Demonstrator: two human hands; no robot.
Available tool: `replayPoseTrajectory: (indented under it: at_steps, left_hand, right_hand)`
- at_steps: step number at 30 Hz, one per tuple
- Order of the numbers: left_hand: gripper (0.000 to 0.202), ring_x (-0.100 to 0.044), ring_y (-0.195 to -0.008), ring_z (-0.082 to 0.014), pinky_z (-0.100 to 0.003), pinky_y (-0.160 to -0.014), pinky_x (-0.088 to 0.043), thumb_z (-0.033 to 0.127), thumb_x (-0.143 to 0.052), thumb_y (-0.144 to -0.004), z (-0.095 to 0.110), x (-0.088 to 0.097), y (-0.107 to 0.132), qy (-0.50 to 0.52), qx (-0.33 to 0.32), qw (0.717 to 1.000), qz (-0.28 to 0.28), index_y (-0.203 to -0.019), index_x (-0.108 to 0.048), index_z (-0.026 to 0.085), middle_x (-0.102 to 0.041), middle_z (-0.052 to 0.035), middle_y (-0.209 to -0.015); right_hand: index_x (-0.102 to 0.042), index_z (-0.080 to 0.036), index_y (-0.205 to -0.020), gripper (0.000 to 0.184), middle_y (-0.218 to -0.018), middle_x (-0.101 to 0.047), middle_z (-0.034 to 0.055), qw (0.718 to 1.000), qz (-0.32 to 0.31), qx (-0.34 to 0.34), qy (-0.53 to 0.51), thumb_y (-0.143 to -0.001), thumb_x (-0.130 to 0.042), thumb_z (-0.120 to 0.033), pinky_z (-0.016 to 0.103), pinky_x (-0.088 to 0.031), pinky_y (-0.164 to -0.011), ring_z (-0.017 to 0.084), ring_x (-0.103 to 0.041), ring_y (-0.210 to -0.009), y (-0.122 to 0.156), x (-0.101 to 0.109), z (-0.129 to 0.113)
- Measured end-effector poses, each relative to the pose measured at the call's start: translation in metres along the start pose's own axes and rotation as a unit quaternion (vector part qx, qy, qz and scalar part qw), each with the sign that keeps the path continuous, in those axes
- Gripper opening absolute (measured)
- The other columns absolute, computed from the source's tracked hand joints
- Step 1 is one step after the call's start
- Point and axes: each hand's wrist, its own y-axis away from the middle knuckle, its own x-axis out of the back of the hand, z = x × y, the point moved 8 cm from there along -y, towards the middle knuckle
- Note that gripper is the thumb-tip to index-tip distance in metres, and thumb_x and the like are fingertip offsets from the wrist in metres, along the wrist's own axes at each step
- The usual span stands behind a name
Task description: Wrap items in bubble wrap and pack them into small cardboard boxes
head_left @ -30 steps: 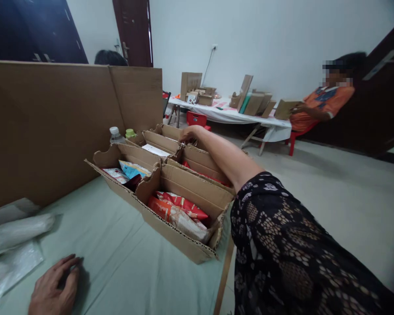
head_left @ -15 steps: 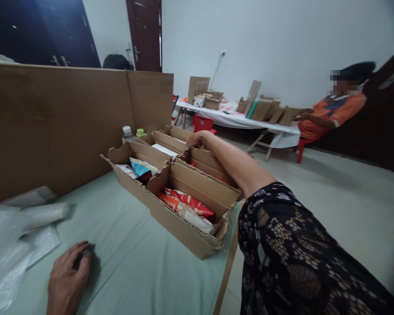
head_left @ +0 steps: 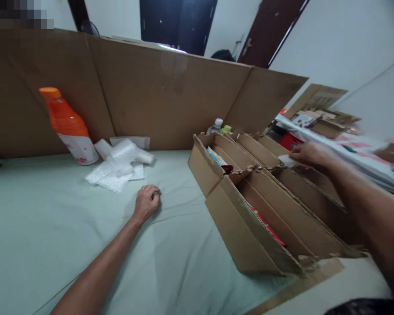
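My left hand [head_left: 146, 202] rests on the pale green cloth, its fingers loosely curled with a gap at the thumb and nothing held. Over the far boxes on the right, my right hand [head_left: 307, 154] pinches a small white object [head_left: 288, 161], blurred and partly hidden. Beneath it stand open cardboard boxes [head_left: 223, 227] in two rows. A red packet [head_left: 267, 225] shows in the near box. The box behind it on the left holds a blue-and-white packet [head_left: 216, 156]. Between my left hand and the cardboard wall lies crumpled bubble wrap [head_left: 121, 164].
A tall cardboard screen [head_left: 177, 96] runs along the table's back. An orange bottle with a white label [head_left: 74, 131] leans in view at the left. Two capped bottles [head_left: 216, 127] stand behind the boxes. Beyond is another table [head_left: 335, 135] with cardboard pieces.
The view has swung left, bringing the orange bottle into sight. My right hand has risen out of the far boxes with the white object. My left hand still rests on the cloth.
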Motion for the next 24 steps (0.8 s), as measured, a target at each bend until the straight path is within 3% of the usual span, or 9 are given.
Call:
replayPoseTrajectory:
  at_steps: [2, 5, 8, 11, 15, 17, 19, 21, 24]
  left_hand:
    - [0.022, -0.063, -0.104, -0.0236, -0.041, -0.098, -0.047, 0.016, -0.053, -0.079, 0.001, -0.001, 0.000, 0.006, 0.002, 1.000, 0.000, -0.089, -0.072, 0.022, -0.076, -0.0064, -0.103]
    - [0.023, -0.063, -0.105, -0.0249, -0.042, -0.097, -0.047, 0.013, -0.054, -0.079, 0.001, -0.002, 0.000, 0.016, 0.009, 1.000, -0.005, -0.091, -0.073, 0.021, -0.075, -0.0079, -0.103]
    - [0.025, -0.062, -0.106, -0.0256, -0.043, -0.097, -0.046, 0.011, -0.055, -0.080, 0.001, -0.003, 0.000, 0.023, 0.016, 1.000, -0.014, -0.094, -0.073, 0.020, -0.075, -0.0091, -0.104]
    - [0.019, -0.062, -0.107, -0.0246, -0.044, -0.098, -0.047, 0.012, -0.058, -0.085, 0.004, -0.003, 0.000, 0.024, 0.016, 0.999, -0.027, -0.095, -0.072, 0.018, -0.074, -0.0087, -0.103]
    - [0.015, -0.063, -0.108, -0.0225, -0.047, -0.099, -0.049, 0.029, -0.064, -0.094, 0.005, -0.004, -0.002, 0.016, 0.019, 0.999, -0.043, -0.099, -0.069, 0.016, -0.070, -0.0061, -0.105]
    - [0.020, -0.064, -0.108, -0.0221, -0.047, -0.099, -0.051, 0.035, -0.064, -0.095, 0.005, -0.005, -0.004, 0.012, 0.022, 0.998, -0.049, -0.101, -0.068, 0.016, -0.069, -0.0063, -0.107]
    - [0.023, -0.064, -0.109, -0.0223, -0.047, -0.099, -0.052, 0.036, -0.064, -0.096, 0.004, -0.007, -0.005, 0.011, 0.025, 0.998, -0.054, -0.104, -0.068, 0.016, -0.069, -0.0071, -0.111]
    - [0.025, -0.064, -0.110, -0.0228, -0.048, -0.099, -0.053, 0.037, -0.064, -0.096, 0.002, -0.009, -0.007, 0.011, 0.030, 0.998, -0.058, -0.109, -0.067, 0.016, -0.068, -0.0081, -0.116]
    - [0.030, -0.064, -0.112, -0.0235, -0.048, -0.098, -0.054, 0.038, -0.063, -0.096, -0.002, -0.013, -0.008, 0.014, 0.041, 0.997, -0.058, -0.118, -0.065, 0.017, -0.066, -0.0097, -0.124]
  right_hand:
    - [-0.075, -0.018, -0.047, 0.035, -0.095, -0.076, 0.0288, 1.000, 0.001, -0.017, -0.005, -0.080, -0.075, -0.008, 0.039, -0.042, -0.061, 0.026, -0.076, -0.093, 0.002, 0.030, -0.001]
    - [-0.085, -0.022, -0.077, 0.020, -0.109, -0.075, 0.0268, 0.990, 0.092, 0.007, -0.105, -0.085, -0.070, -0.012, 0.044, -0.043, -0.067, 0.029, -0.072, -0.106, 0.016, 0.091, -0.033]
    - [-0.084, -0.021, -0.102, 0.022, -0.097, -0.078, 0.0235, 0.948, 0.133, 0.118, -0.264, -0.087, -0.069, -0.017, 0.039, -0.043, -0.064, 0.021, -0.073, -0.090, 0.049, 0.133, -0.113]
    - [-0.085, -0.014, -0.096, 0.021, -0.091, -0.079, 0.0190, 0.906, 0.122, 0.220, -0.340, -0.085, -0.067, -0.013, 0.033, -0.047, -0.068, 0.019, -0.070, -0.081, 0.089, 0.145, -0.221]
    - [-0.081, -0.012, -0.099, 0.025, -0.091, -0.078, 0.0105, 0.842, 0.062, 0.304, -0.440, -0.087, -0.059, -0.015, 0.028, -0.053, -0.076, 0.019, -0.070, -0.084, 0.131, 0.120, -0.366]
    - [-0.080, -0.011, -0.099, 0.026, -0.093, -0.078, 0.0084, 0.819, 0.018, 0.336, -0.465, -0.088, -0.057, -0.013, 0.028, -0.053, -0.080, 0.018, -0.070, -0.087, 0.151, 0.094, -0.428]
    - [-0.078, -0.013, -0.106, 0.026, -0.100, -0.078, 0.0065, 0.797, -0.079, 0.405, -0.441, -0.086, -0.060, -0.013, 0.029, -0.054, -0.085, 0.018, -0.070, -0.092, 0.182, 0.059, -0.484]
    - [-0.076, -0.016, -0.114, 0.030, -0.113, -0.077, 0.0069, 0.789, -0.145, 0.455, -0.387, -0.086, -0.065, -0.015, 0.033, -0.053, -0.093, 0.020, -0.070, -0.101, 0.216, 0.026, -0.518]
    - [-0.069, -0.021, -0.128, 0.039, -0.143, -0.063, 0.0112, 0.794, -0.128, 0.500, -0.320, -0.089, -0.066, -0.020, 0.047, -0.046, -0.106, 0.027, -0.061, -0.126, 0.260, 0.000, -0.536]
